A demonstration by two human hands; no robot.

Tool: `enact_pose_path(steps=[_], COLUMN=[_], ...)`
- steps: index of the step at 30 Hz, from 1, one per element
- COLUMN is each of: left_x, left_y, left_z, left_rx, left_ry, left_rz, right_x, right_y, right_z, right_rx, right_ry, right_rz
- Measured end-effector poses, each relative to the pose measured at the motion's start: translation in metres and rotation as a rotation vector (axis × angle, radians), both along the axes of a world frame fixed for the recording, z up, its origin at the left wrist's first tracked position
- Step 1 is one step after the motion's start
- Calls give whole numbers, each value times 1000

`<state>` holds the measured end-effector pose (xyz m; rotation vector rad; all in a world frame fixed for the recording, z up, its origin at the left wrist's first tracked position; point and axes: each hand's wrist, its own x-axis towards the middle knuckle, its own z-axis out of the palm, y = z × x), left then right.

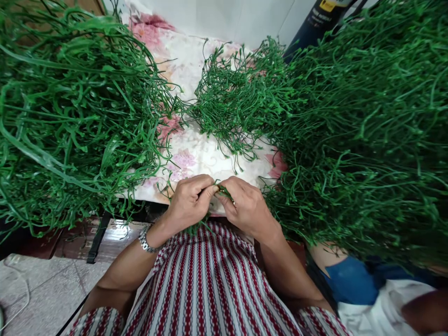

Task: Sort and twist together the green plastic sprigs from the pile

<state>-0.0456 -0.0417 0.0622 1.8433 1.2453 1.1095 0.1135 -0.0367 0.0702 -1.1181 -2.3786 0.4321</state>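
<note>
My left hand [191, 199] and my right hand [245, 205] meet at the near edge of a table with a floral cloth [196, 158]. Both are closed in a pinch on a small green plastic stem [224, 190] held between their fingertips. More of the stem hangs down below my hands over my striped lap [210, 280]. A metal watch [145, 242] is on my left wrist. A loose heap of green plastic stems [241, 98] lies on the cloth just beyond my hands.
Large piles of green stems fill the left [70, 116] and the right [367, 140]. A dark blue tube [315, 23] leans at the back. A blue and white cloth [360, 289] lies low right. Tiled floor [42, 294] shows low left.
</note>
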Motion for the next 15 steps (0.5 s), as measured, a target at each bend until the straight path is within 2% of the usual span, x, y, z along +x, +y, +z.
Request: enact_pose_path(steps=[3,10,15], left_x=[4,10,17], left_y=[-5,-8,-10], left_z=[-5,-13,-15], left_rx=[71,-134,-204], left_ry=[-80,-560,-696], left_rz=[79,59,168], right_x=[-1,-4,-13], right_y=[3,8,5], right_z=[2,-10,-17], right_rx=[-131,-524,-605], right_ry=[181,646,820], right_rz=[28,48,7])
